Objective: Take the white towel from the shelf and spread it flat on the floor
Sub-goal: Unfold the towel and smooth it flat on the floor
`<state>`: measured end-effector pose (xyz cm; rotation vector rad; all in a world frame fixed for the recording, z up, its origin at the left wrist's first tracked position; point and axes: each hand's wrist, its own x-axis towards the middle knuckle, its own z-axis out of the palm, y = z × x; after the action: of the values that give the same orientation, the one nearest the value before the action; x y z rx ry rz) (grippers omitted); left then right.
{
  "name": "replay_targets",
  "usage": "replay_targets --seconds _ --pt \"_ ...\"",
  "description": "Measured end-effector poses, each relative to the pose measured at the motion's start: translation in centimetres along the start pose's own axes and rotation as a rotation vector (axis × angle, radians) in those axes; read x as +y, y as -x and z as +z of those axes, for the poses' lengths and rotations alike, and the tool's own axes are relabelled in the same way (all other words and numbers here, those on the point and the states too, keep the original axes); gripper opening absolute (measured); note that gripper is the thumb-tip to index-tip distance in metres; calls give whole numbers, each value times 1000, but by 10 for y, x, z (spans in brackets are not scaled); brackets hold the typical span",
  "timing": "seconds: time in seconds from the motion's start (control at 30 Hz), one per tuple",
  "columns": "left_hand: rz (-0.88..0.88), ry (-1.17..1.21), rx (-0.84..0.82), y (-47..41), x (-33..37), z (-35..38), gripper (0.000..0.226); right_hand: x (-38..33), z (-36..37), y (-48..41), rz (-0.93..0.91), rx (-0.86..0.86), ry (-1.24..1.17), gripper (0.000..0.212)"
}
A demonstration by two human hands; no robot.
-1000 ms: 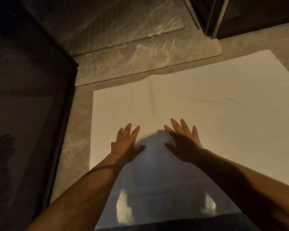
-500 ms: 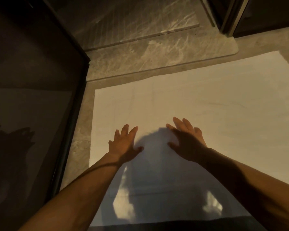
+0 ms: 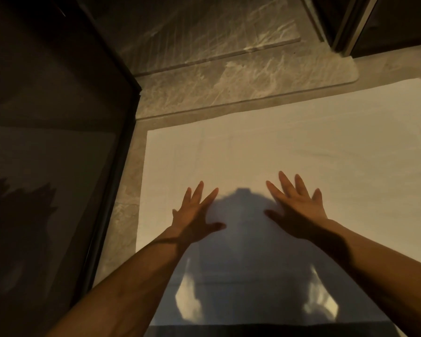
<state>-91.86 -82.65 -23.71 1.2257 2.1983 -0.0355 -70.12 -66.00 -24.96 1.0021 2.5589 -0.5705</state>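
White towel (image 3: 289,152) lies spread flat on the marble floor (image 3: 129,186), its left edge beside a dark glass panel (image 3: 46,166); left hand (image 3: 192,212) and right hand (image 3: 294,210) rest on it palms-down, fingers splayed, gripping nothing

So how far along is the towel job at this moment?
Done: the white towel is off the shelf and lies open on the floor. In hand: left hand and right hand are open, palms down, over its middle. Left: perhaps smoothing faint creases on the right side.
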Motion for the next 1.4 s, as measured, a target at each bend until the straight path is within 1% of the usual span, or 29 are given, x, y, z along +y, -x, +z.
replay_targets --seconds 0.8,1.4 --pt "37 -6 32 -29 -38 -27 100 -26 0 -43 -20 68 -1 73" --pt "20 -11 34 -29 -47 -32 99 -35 -1 -49 -23 88 14 72"
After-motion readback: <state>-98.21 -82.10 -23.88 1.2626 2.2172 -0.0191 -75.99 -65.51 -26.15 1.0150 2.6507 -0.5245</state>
